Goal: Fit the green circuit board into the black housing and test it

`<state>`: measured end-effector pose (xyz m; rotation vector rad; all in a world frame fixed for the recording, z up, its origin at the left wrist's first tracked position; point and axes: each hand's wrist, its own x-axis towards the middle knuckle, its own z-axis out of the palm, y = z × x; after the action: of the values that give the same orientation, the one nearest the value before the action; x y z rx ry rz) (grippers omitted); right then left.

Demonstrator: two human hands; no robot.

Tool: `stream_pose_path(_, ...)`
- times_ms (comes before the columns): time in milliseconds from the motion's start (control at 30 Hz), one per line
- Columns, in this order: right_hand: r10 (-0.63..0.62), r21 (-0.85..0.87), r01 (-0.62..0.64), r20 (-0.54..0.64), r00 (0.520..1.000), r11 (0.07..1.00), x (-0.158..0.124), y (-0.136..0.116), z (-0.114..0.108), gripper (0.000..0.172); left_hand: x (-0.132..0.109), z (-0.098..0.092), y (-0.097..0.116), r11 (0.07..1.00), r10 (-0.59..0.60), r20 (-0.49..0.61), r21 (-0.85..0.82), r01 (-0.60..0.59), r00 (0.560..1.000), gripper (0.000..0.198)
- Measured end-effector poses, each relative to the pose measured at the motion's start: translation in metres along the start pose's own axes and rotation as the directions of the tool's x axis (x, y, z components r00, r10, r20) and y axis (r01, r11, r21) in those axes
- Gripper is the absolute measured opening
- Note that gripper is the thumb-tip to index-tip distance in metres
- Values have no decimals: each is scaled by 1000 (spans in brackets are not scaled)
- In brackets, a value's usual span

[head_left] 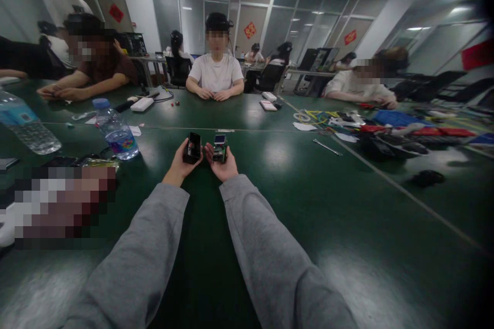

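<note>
Both my arms, in grey sleeves, reach forward over the dark green table (285, 195). My left hand (180, 161) is closed around a small black box-like casing (193, 148) with a glossy dark face. Close beside it, my right hand (227, 165) grips a small circuit board with a screen (219, 147); its green edge shows along the right side. The two objects are held upright side by side, a short gap apart. The fingers behind each object are partly hidden.
Water bottles (116, 131) and a blurred-out item (57, 200) stand to the left. A wrench (327, 147) lies right of my hands, near tangled cables (324, 117) and a blue bag (401, 117). A person in a white shirt (216, 74) sits opposite; others sit at both sides.
</note>
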<state>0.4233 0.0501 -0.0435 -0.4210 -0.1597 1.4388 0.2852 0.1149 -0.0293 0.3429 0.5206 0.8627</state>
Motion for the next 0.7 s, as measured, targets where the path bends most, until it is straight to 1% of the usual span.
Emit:
stream_pose_path(133,16,-13,-16,-14,1000,1000,-2,0,2,51,8,0,-5,1000,13,31,3,-13,999,29)
stream_pose_path(267,26,-14,-26,-13,1000,1000,-5,-1,6,50,15,-1,-10,998,30,-4,62,-30,1000,42)
stream_pose_path(333,25,-30,-26,-21,999,999,-5,-1,7,50,17,-2,-12,994,49,1,95,-49,999,46)
stream_pose_path(433,25,-57,-27,-45,999,998,-5,-1,8,49,20,-4,-14,987,61,37,144,-66,997,48)
stream_pose_path(567,17,-68,-22,-82,997,997,-4,0,9,43,20,-4,-16,971,53,96,229,-74,994,52)
stream_pose_path(633,13,-76,-20,-93,996,997,-3,1,10,39,19,-3,-17,966,64,98,243,-86,993,50)
stream_pose_path(700,6,-81,-14,-95,996,997,-2,2,11,37,19,-1,-17,965,82,69,244,-96,994,47)
